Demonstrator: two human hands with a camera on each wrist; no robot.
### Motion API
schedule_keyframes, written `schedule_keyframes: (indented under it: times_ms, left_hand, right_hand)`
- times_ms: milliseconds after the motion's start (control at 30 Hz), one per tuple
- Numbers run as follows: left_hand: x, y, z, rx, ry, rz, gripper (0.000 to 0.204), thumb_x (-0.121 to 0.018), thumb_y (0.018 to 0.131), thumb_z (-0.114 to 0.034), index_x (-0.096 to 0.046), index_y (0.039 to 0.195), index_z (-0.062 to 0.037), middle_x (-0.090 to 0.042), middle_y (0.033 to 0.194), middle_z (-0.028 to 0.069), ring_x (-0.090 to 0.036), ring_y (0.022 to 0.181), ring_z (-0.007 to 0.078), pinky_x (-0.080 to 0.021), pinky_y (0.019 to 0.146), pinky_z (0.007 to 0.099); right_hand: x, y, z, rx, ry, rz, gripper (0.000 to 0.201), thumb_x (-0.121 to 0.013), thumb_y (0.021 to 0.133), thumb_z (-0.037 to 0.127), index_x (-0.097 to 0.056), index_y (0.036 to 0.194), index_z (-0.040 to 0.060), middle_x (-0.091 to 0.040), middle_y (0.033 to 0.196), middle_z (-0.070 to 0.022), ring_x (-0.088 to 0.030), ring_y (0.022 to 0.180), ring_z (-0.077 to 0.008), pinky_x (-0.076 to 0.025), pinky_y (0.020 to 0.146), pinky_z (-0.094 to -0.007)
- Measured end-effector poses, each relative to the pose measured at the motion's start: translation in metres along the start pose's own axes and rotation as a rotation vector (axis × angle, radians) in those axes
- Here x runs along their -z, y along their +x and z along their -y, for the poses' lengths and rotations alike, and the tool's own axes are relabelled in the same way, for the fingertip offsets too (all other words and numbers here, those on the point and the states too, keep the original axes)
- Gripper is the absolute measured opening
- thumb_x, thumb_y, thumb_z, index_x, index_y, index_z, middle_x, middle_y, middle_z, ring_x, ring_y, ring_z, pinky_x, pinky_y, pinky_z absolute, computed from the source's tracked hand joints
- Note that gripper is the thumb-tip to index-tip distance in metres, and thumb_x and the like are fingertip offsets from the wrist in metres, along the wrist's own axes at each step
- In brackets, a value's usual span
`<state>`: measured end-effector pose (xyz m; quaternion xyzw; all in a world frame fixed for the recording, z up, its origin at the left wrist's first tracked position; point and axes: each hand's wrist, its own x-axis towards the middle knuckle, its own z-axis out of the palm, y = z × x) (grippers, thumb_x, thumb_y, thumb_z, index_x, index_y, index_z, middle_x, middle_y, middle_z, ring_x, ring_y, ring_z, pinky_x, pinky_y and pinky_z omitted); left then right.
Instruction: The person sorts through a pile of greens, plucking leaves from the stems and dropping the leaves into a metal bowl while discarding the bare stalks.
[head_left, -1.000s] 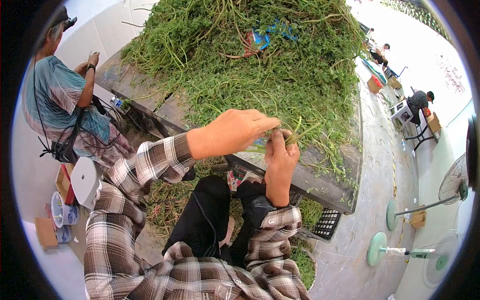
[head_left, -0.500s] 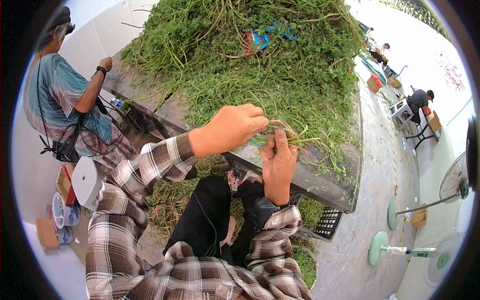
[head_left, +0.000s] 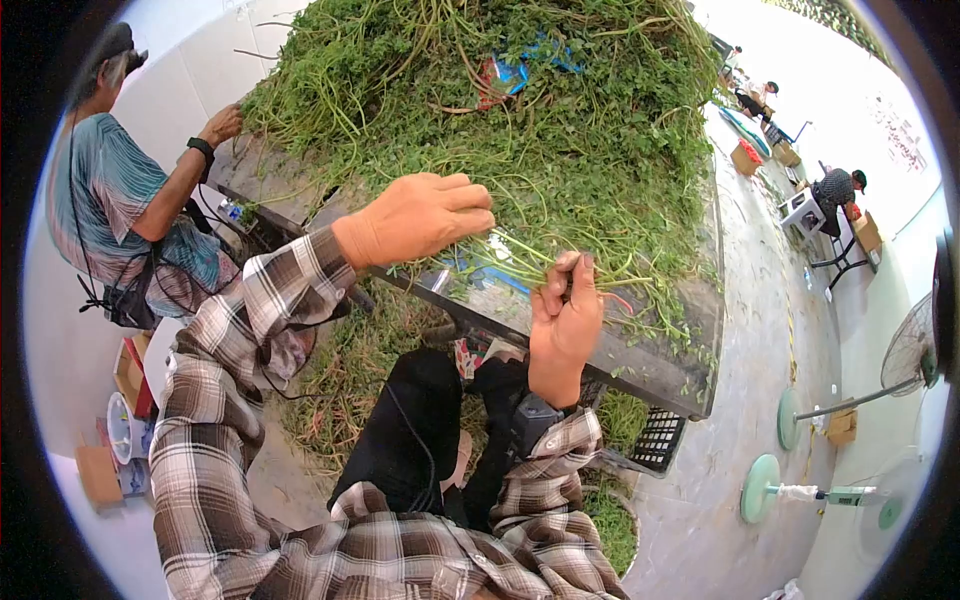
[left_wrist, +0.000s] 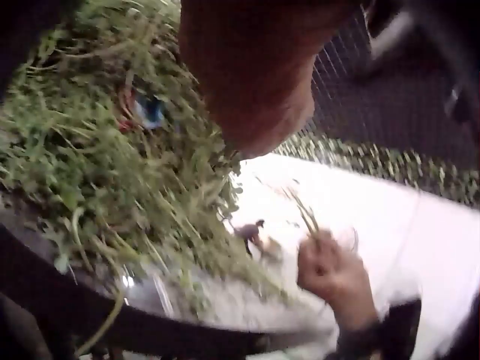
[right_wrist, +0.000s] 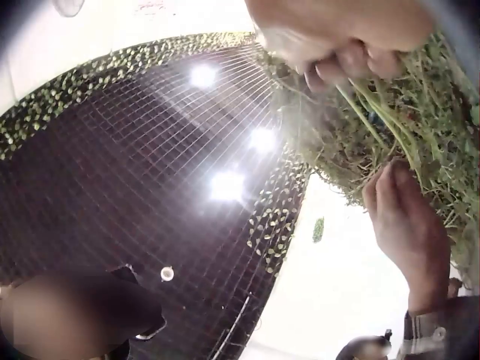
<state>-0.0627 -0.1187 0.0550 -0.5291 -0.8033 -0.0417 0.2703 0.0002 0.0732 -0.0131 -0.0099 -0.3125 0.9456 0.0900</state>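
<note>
Upright near the table edge, my right hand pinches a small bunch of thin green stems between thumb and fingers; a reddish stem end sticks out beyond it. Left of it and slightly higher is my left hand, fingers curled, its fingertips pinching at the far ends of the stems. The right wrist view shows the stems stretched between my right hand above and my left hand below. A big heap of leafy greens covers the table behind both hands.
Red and blue packaging lies in the heap. More plants and a black crate are below the dark table edge. Another person stands at the left corner. Standing fans are on the right.
My left hand has drawn away left and upward from the right hand, and the stems now stretch between them. The other person's hand has moved to the heap.
</note>
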Motion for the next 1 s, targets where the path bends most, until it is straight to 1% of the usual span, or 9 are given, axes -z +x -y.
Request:
schedule_keyframes:
  times_ms: [100,167,233,367,567,800,867,933,1000]
  left_hand:
    - [0.002,-0.040,0.052,0.362,0.226,-0.183,0.014,-0.056,0.074,-0.006,-0.059,0.087,-0.0074,-0.056,0.088,0.0073,-0.058,0.077,0.0252,-0.050,0.063,0.0339]
    - [0.018,-0.058,0.069,0.565,0.058,-0.272,0.011,-0.056,0.084,-0.012,-0.061,0.090,-0.0040,-0.056,0.083,0.0088,-0.058,0.071,0.0254,-0.046,0.059,0.0335]
    - [0.014,-0.045,0.064,0.565,-0.031,-0.273,0.011,-0.056,0.084,-0.010,-0.060,0.090,-0.0018,-0.054,0.082,0.0090,-0.056,0.069,0.0246,-0.045,0.060,0.0316]
    - [-0.006,-0.014,0.062,0.506,-0.042,-0.264,0.014,-0.057,0.084,-0.009,-0.061,0.094,-0.0008,-0.055,0.084,0.0094,-0.057,0.071,0.0247,-0.046,0.062,0.0331]
    - [-0.045,0.000,0.080,0.615,-0.006,0.027,0.032,-0.061,0.080,-0.019,-0.060,0.106,-0.0002,-0.057,0.105,0.0136,-0.049,0.104,0.0325,-0.040,0.090,0.0392]
    - [-0.065,0.006,0.090,0.778,-0.015,0.327,0.040,-0.064,0.077,-0.020,-0.058,0.109,0.0029,-0.057,0.097,0.0194,-0.051,0.098,0.0354,-0.041,0.084,0.0420]
    - [-0.058,0.009,0.084,0.843,-0.083,0.235,0.032,-0.064,0.077,-0.016,-0.061,0.103,0.0018,-0.056,0.091,0.0178,-0.054,0.090,0.0343,-0.043,0.078,0.0412]
    - [-0.046,0.011,0.079,0.702,-0.158,-0.139,0.018,-0.060,0.077,-0.017,-0.064,0.089,-0.0046,-0.057,0.094,0.0151,-0.056,0.085,0.0350,-0.045,0.074,0.0438]
    - [-0.035,0.016,0.075,0.715,-0.178,-0.160,0.015,-0.059,0.079,-0.015,-0.064,0.088,-0.0045,-0.057,0.093,0.0144,-0.056,0.086,0.0340,-0.044,0.074,0.0421]
  right_hand:
    - [0.058,0.016,0.042,0.093,0.154,0.023,0.023,-0.049,0.093,0.032,-0.051,0.081,0.0120,-0.036,0.056,0.0031,-0.029,0.045,-0.0067,-0.024,0.041,-0.0207]
    - [0.075,0.023,0.052,0.207,0.278,0.091,0.023,-0.049,0.093,0.032,-0.050,0.081,0.0123,-0.035,0.057,0.0032,-0.029,0.045,-0.0067,-0.024,0.041,-0.0207]
    - [0.051,0.019,0.046,0.110,0.146,-0.078,0.024,-0.048,0.093,0.032,-0.051,0.082,0.0112,-0.036,0.059,0.0039,-0.030,0.046,-0.0067,-0.025,0.042,-0.0206]
    - [0.005,0.002,0.012,-0.039,0.147,0.049,0.027,-0.047,0.093,0.034,-0.052,0.084,0.0089,-0.043,0.066,0.0027,-0.033,0.050,-0.0057,-0.028,0.044,-0.0206]
    - [0.000,-0.001,0.003,0.019,-0.067,0.096,0.030,-0.048,0.093,0.031,-0.056,0.083,0.0031,-0.056,0.083,-0.0051,-0.040,0.053,-0.0095,-0.032,0.046,-0.0235]
    - [0.004,-0.002,0.004,-0.007,-0.078,0.111,0.029,-0.049,0.093,0.029,-0.054,0.081,0.0035,-0.057,0.086,-0.0075,-0.039,0.051,-0.0073,-0.032,0.043,-0.0218]
    - [0.007,-0.002,0.004,-0.037,-0.078,0.117,0.029,-0.049,0.093,0.029,-0.053,0.080,0.0036,-0.057,0.084,-0.0077,-0.039,0.050,-0.0069,-0.032,0.043,-0.0216]
    - [0.008,-0.002,0.002,-0.033,-0.071,0.136,0.029,-0.049,0.093,0.029,-0.053,0.080,0.0037,-0.057,0.083,-0.0078,-0.039,0.051,-0.0067,-0.032,0.043,-0.0215]
    - [0.007,-0.004,0.000,-0.035,-0.068,0.157,0.029,-0.048,0.093,0.029,-0.053,0.080,0.0038,-0.057,0.082,-0.0079,-0.040,0.051,-0.0066,-0.033,0.043,-0.0215]
